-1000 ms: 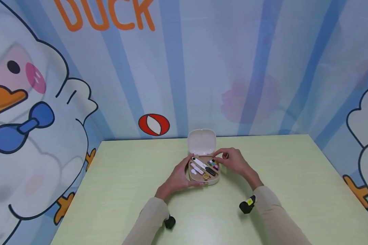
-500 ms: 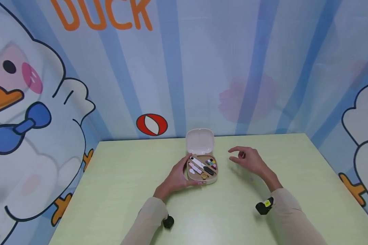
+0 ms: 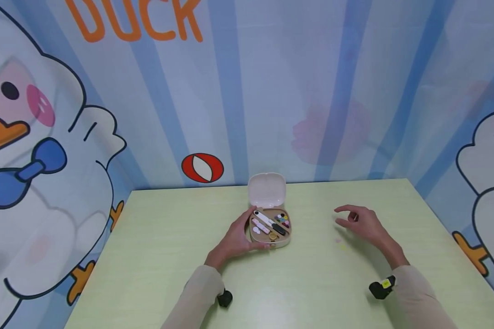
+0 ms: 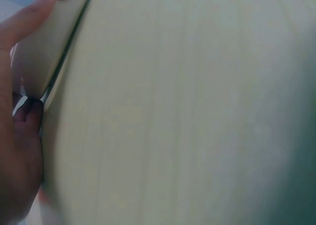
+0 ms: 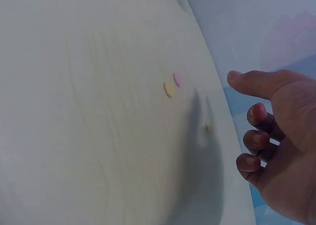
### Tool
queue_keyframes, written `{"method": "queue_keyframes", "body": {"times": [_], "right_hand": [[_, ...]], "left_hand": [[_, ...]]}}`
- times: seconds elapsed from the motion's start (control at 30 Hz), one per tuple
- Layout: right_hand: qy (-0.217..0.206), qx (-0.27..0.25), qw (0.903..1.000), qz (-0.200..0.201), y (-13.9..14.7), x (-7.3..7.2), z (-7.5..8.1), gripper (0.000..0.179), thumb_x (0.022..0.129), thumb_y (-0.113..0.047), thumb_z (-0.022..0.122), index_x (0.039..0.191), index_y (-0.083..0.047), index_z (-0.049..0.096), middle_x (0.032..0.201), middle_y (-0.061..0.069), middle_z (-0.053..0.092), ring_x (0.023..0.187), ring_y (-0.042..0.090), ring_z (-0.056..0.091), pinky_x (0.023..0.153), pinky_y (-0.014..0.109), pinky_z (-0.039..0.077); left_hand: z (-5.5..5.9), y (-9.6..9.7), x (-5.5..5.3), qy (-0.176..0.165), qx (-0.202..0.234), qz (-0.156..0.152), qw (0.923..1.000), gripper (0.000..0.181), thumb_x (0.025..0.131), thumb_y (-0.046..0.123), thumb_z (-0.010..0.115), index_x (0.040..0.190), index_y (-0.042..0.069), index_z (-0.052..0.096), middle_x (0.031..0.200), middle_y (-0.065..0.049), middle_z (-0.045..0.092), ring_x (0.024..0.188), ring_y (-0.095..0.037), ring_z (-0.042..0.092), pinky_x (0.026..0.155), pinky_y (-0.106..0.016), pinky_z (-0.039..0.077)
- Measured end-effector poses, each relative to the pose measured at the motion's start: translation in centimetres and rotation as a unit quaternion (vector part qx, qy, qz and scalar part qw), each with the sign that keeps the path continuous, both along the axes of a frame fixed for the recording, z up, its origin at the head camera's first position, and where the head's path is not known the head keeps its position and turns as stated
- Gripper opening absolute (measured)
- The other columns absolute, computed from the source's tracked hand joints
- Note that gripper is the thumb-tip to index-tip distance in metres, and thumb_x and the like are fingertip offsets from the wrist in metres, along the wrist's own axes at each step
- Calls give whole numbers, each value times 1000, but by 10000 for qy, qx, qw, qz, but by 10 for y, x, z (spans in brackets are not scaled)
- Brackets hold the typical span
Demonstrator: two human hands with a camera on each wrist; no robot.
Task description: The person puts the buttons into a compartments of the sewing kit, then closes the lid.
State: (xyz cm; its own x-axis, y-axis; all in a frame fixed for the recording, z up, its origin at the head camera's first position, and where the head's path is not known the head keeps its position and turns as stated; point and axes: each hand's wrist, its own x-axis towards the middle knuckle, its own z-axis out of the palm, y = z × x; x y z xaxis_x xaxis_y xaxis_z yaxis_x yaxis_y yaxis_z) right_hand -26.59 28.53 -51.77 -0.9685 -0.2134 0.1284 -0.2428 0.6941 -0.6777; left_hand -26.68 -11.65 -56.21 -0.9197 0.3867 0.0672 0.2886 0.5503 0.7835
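Note:
My left hand (image 3: pixel 234 236) grips a small pale sewing kit case (image 3: pixel 281 244) by its left side, thumb along the front edge. The case's lid (image 3: pixel 266 190) stands raised at the back. Inside lie a white-and-black slim tool (image 3: pixel 269 222), a pink tool (image 3: pixel 260 226), small multicoloured buttons (image 3: pixel 282 220) and a gold round piece (image 3: pixel 273 236). The left wrist view shows the thumb against the case wall (image 4: pixel 42 52). To the right, my right hand (image 3: pixel 364 225) hovers over the table, fingers loosely curled around nothing. Near it lie a yellow button-like piece (image 5: pixel 169 90) and a pink one (image 5: pixel 177 80).
Another tiny yellowish piece (image 5: pixel 208 127) lies in the right hand's shadow. The light wooden table (image 3: pixel 169 274) ends at the back against a blue striped curtain (image 3: pixel 267 91) with duck pictures. Black wrist cameras hang below both sleeves.
The right hand has withdrawn from the buttons in the case and moved right over the table. The left hand keeps its grip; the case has stayed put.

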Motion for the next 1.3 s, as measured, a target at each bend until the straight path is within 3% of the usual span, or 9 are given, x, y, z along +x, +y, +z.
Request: {"method": "queue_keyframes", "body": {"times": [0.47, 1.03, 1.3], "right_hand": [[-146, 172, 9994, -274, 22, 13, -17, 30, 96, -15, 76, 123, 0, 73, 69, 0, 52, 62, 14, 43, 54, 28, 35], [29, 320, 9987, -389, 21, 11, -25, 11, 95, -11, 76, 104, -5, 79, 66, -2, 55, 62, 15, 46, 59, 28, 37], [25, 308, 9988, -389, 20, 12, -25, 10, 95, -12, 76, 103, -7, 79, 65, -2, 52, 61, 15, 43, 59, 29, 35]], "left_hand": [[-2, 0, 0, -59, -7, 35, 10000, 124, 71, 57, 92, 167, 21, 21, 169, 0, 29, 154, -21, 28, 123, -48, 29], [1, 1, 2, -95, 23, 90, 9999, 124, 71, 57, 92, 167, 23, 22, 169, 1, 29, 154, -21, 28, 122, -50, 29], [0, 1, 2, -65, 8, 64, 10000, 125, 70, 59, 92, 167, 22, 21, 169, 0, 29, 154, -21, 28, 122, -50, 29]]}}
